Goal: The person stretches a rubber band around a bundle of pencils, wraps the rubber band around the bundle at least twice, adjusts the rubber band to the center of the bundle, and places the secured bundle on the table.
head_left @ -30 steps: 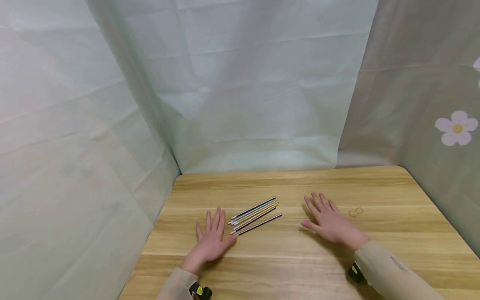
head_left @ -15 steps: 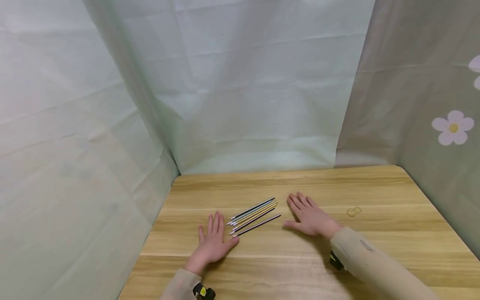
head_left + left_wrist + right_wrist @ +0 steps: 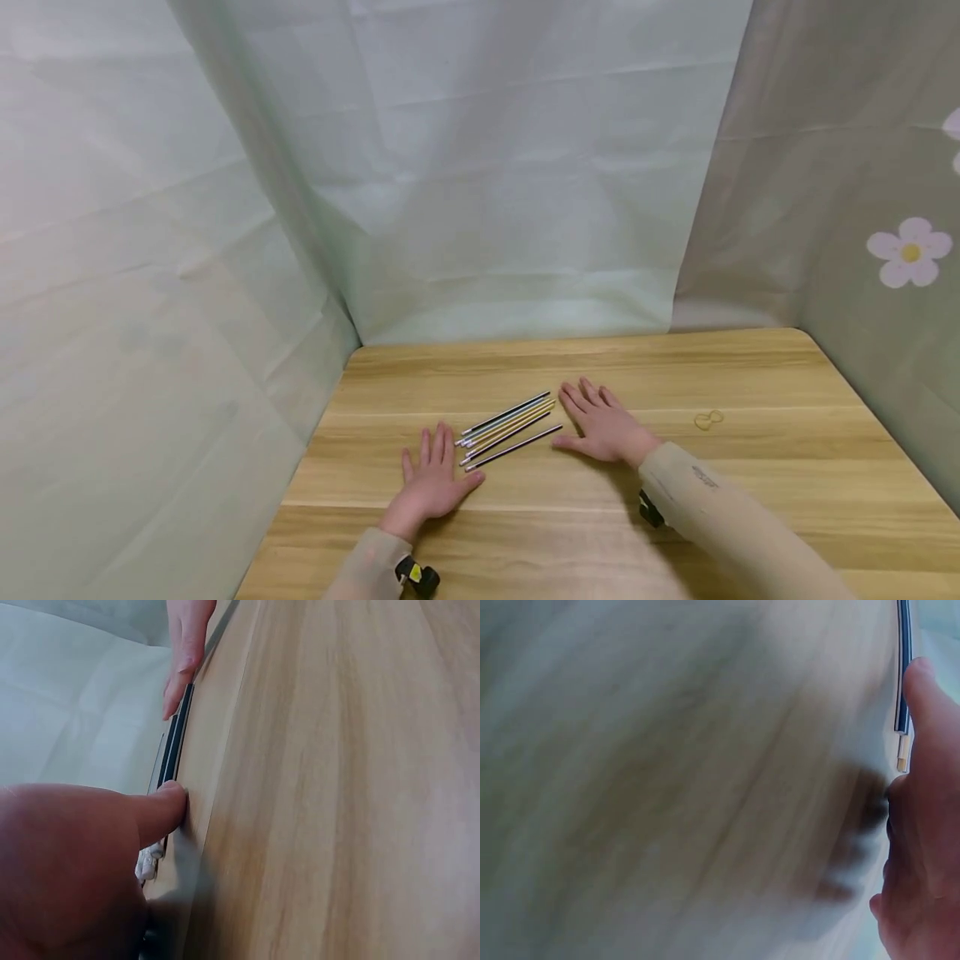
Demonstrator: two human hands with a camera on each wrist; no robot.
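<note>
Several thin pencils (image 3: 512,423) in black, yellow and pale blue lie side by side on the table, slanting up to the right. A black pencil (image 3: 514,448) sits a little apart on the near side. My left hand (image 3: 433,483) is flat with fingers spread, its thumb beside the pencils' white-tipped left ends. Across from it, my right hand (image 3: 603,429) is stretched out just past their right ends, holding nothing. Dark pencils (image 3: 174,742) run between both hands in the left wrist view. The right wrist view shows a dark pencil (image 3: 904,675) near the right thumb.
A thin yellow loop, like a rubber band (image 3: 708,420), lies twisted to the right of my right hand. The wooden table (image 3: 570,542) has rounded far corners. Pale cloth curtains (image 3: 487,208) hang around its back and sides.
My right hand has moved left across the table to the pencils' right ends. The left hand has shifted slightly right. The pencils and the loop stay in place.
</note>
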